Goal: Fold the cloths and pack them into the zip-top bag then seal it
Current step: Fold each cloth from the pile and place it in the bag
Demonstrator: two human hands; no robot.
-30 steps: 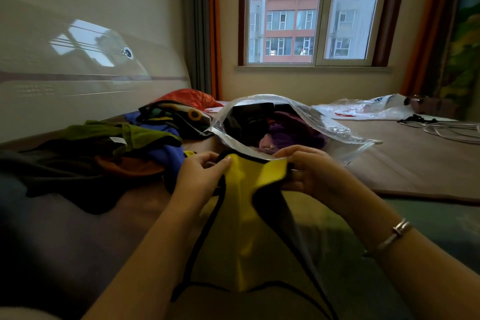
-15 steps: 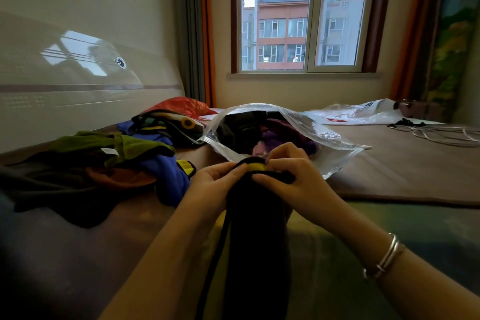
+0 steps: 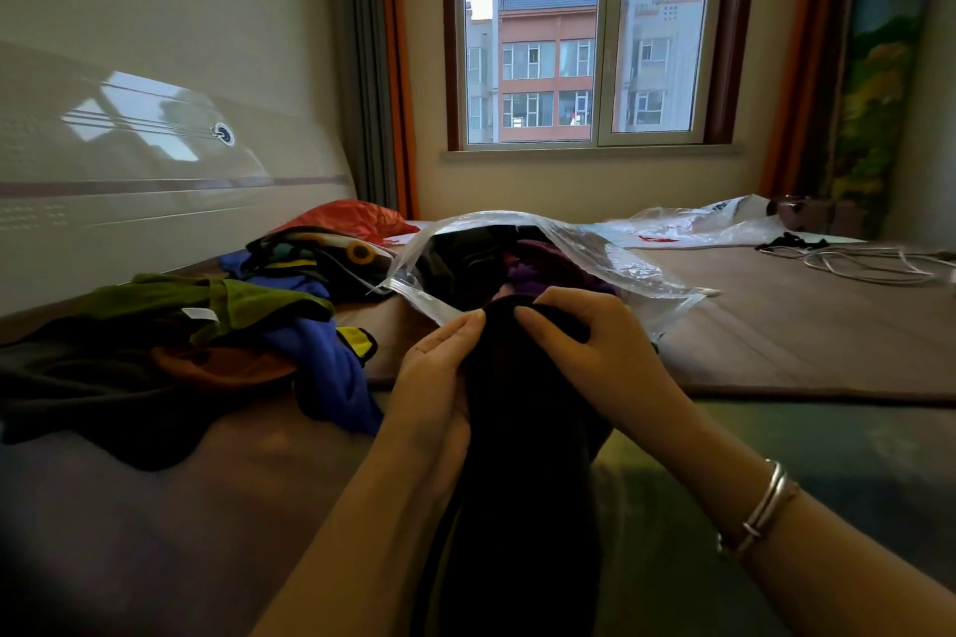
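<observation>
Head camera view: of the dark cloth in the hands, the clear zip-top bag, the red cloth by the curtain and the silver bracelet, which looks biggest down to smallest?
1. dark cloth, though it is nearest the camera, which inflates it
2. zip-top bag
3. red cloth
4. silver bracelet

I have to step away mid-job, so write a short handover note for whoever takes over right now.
Both hands grip the dark cloth: left hand at its top left edge, right hand over the top right.
The cloth hangs in front of the zip-top bag, which lies open with dark and purple cloths inside.
Unfolded cloths are piled to the left on the bed.
Left: finish this fold, bag it, fold the pile, seal.
</observation>
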